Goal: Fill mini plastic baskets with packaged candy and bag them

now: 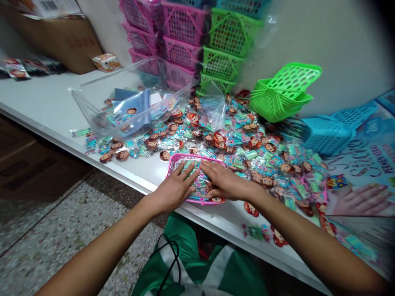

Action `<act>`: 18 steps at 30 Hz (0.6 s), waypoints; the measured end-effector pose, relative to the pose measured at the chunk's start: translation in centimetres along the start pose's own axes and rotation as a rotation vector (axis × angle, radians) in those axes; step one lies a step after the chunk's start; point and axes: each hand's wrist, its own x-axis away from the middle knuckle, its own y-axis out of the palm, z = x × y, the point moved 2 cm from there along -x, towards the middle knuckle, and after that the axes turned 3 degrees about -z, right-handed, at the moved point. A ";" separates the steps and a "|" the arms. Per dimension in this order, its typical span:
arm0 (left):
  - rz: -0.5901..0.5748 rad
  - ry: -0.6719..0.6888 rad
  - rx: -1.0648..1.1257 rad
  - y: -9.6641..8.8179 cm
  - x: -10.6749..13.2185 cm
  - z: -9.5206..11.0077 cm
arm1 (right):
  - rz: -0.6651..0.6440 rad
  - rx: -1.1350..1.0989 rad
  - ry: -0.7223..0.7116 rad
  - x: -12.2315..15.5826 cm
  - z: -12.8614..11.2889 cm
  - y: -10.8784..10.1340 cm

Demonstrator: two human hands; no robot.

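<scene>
Your bare forearms (108, 246) reach over glossy green cloth trousers (240, 271) to a smooth white tabletop (49, 92). By its near edge sits a pink rectangular plastic basket (203, 203) with a perforated wall, filled with shiny, clear-wrapped packets (200, 181) in green, blue and red. Your left grip (174, 189) and right grip (226, 183) are both released, fingers stretched flat over those packets, so the basket lies directly beneath them. Just beyond spreads a loose heap of crinkly cartoon-head packets (219, 139), with a rigid clear plastic tub (101, 96) behind it.
</scene>
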 end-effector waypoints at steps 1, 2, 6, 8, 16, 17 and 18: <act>-0.026 -0.008 -0.004 -0.2 -0.1 0.1 | 0.008 0.025 0.027 -0.2 0.0 0.5; -0.052 -0.021 -0.010 -0.4 -0.3 0.3 | 0.018 0.047 0.053 -0.3 -0.1 0.9; -0.119 -0.069 -0.069 -0.8 -0.9 0.5 | 0.042 0.082 0.079 -0.4 -0.2 2.0; -0.119 -0.069 -0.096 -0.8 -0.9 0.5 | 0.054 0.089 0.078 -0.3 -0.2 2.2; -0.087 -0.021 -0.131 -0.3 -0.5 -0.1 | -0.051 -0.024 -0.024 0.3 0.5 1.3; -0.100 -0.008 -0.127 -0.2 -0.5 -0.2 | -0.082 -0.054 -0.047 0.5 0.7 0.8; -0.114 0.002 -0.124 -0.2 -0.6 -0.3 | -0.114 -0.080 -0.065 0.6 0.9 0.2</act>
